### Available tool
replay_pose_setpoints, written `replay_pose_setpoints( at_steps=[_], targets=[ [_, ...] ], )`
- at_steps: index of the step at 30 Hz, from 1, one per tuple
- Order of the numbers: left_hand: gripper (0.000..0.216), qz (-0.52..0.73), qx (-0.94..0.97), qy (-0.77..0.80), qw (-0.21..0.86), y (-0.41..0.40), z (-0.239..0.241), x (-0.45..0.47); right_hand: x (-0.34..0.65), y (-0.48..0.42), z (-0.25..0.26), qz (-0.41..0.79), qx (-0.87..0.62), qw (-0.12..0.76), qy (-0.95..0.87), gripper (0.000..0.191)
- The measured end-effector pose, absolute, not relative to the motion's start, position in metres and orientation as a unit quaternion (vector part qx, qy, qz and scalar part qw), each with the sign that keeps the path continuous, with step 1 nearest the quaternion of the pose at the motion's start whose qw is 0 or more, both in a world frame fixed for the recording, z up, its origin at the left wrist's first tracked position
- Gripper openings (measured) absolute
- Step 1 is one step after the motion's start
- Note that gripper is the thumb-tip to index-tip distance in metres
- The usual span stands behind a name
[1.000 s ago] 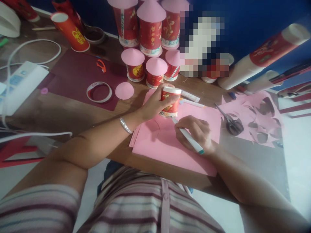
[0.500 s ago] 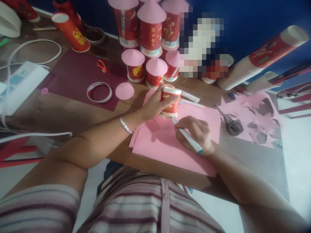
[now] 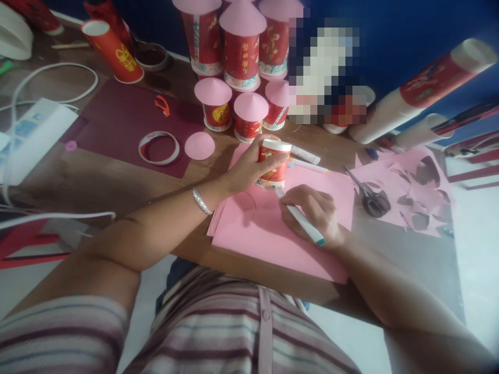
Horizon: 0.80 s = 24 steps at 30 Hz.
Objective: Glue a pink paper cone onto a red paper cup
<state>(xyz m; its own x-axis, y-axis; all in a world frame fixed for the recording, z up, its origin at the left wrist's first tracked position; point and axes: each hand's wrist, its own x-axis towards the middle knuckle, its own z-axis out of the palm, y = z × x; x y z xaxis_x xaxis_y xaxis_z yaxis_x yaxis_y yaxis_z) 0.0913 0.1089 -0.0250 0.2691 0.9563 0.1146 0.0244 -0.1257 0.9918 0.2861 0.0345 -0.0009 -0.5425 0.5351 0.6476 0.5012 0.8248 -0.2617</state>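
My left hand (image 3: pixel 249 169) is wrapped round a short red paper tube (image 3: pixel 268 170) with a white rim and a patterned band at its base. The tube stands upright, or nearly so, over a stack of pink paper sheets (image 3: pixel 249 239). Closed round a white marker pen with a green end (image 3: pixel 306 226), my right hand (image 3: pixel 310 210) rests on the same sheets. The pen's tip meets or nearly meets the tube's lower edge; I cannot tell if they touch. A thin curved line shows on the paper left of the pen.
Behind stand several red tubes with pink cone tops (image 3: pixel 244 52). Scissors (image 3: pixel 372 200) lie on cut pink scraps (image 3: pixel 421 195) at right. To the left are a pink disc (image 3: pixel 199 146), a white ring (image 3: pixel 159 147), a maroon sheet (image 3: pixel 117 124) and a power strip (image 3: pixel 44 137).
Almost nothing differs. The marker and my right hand have shifted very slightly; my left hand keeps its hold on the tube.
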Motion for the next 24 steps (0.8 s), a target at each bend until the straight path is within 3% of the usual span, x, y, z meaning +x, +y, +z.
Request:
replay_pose_setpoints(
  at_steps=[24],
  targets=[
    [0.045,0.452,0.601,0.403,0.521,0.1091,-0.0253,0.0923,0.2849,0.0342,0.0012,0.012,-0.292,0.384,-0.876,0.019]
  ],
)
